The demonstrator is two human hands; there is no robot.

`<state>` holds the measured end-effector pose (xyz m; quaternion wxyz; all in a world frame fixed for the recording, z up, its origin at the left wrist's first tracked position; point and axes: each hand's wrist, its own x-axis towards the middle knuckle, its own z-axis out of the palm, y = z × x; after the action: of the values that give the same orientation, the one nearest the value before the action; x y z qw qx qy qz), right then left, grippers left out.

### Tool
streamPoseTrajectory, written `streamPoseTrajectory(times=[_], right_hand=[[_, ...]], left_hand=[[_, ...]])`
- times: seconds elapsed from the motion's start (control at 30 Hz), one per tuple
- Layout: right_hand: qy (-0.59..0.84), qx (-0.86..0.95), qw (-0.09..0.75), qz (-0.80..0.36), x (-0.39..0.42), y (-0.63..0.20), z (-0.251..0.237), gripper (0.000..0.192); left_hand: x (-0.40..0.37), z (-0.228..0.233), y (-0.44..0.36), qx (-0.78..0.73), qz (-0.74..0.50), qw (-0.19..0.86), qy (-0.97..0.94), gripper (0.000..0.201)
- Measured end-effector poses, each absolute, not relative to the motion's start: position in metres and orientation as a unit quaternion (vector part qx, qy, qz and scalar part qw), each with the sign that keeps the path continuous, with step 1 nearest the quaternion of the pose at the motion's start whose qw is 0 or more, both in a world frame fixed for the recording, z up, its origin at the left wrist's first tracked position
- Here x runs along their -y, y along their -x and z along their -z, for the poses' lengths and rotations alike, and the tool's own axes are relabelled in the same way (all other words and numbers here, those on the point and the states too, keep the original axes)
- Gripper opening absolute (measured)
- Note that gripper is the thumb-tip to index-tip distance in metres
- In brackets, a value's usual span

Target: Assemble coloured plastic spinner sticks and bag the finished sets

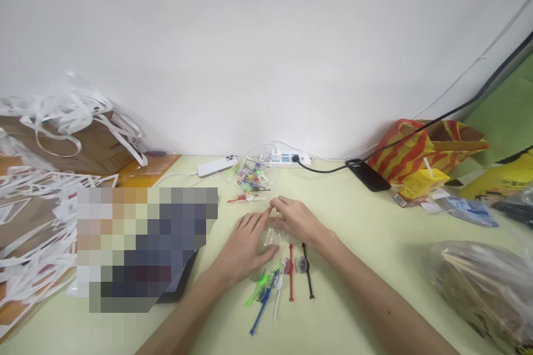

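Note:
My left hand [245, 244] and my right hand [297, 221] meet over a small clear plastic bag [271, 234] on the pale yellow table [353, 299]; both pinch its top edge. Just in front of my hands lie several coloured suction-cup darts side by side: green [257, 293], blue [260, 313], white [277, 299], red [290, 277] and black [307, 277]. Behind my hands rests a clear bag of mixed coloured darts [249, 179], with one loose red dart [244, 198] beside it.
A white phone [217, 166], a white power strip [285, 158] and a black phone [368, 175] lie along the wall. Cardboard and white strips [54, 138] pile up left. A striped bag [425, 147], yellow carton [422, 183] and clear sack [487, 283] sit right.

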<state>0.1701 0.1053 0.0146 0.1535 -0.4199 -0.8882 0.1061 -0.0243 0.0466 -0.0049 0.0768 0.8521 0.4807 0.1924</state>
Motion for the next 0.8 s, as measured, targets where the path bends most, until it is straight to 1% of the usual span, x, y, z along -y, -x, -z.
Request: streamPoseTrajectory(times=[0.07,0.2,0.27,0.4,0.63,0.7,0.8], right_hand=[[0.463,0.871,0.142,-0.084,-0.104,-0.167,-0.016,0.021],[0.543,0.827,0.131,-0.064,-0.101,-0.161,-0.018,0.035],[0.569,0.812,0.119,-0.056,-0.1,-0.158,-0.017,0.037],[0.582,0.803,0.106,-0.063,-0.099,-0.152,-0.017,0.04],[0.586,0.798,0.118,-0.08,-0.098,-0.144,-0.016,0.04],[0.59,0.793,0.119,-0.093,-0.1,-0.148,-0.018,0.046],[0.597,0.781,0.109,-0.145,-0.107,-0.165,-0.023,0.059]], left_hand=[[-0.046,0.004,0.024,-0.475,-0.193,0.084,-0.855,0.075],[-0.046,0.003,0.023,-0.473,-0.188,0.09,-0.856,0.074],[-0.046,0.002,0.023,-0.473,-0.181,0.089,-0.858,0.074],[-0.046,0.001,0.022,-0.47,-0.185,0.084,-0.859,0.076],[-0.046,0.0,0.022,-0.463,-0.182,0.084,-0.863,0.075],[-0.046,0.0,0.022,-0.471,-0.174,0.082,-0.861,0.075],[-0.046,0.0,0.022,-0.478,-0.163,0.086,-0.859,0.075]])
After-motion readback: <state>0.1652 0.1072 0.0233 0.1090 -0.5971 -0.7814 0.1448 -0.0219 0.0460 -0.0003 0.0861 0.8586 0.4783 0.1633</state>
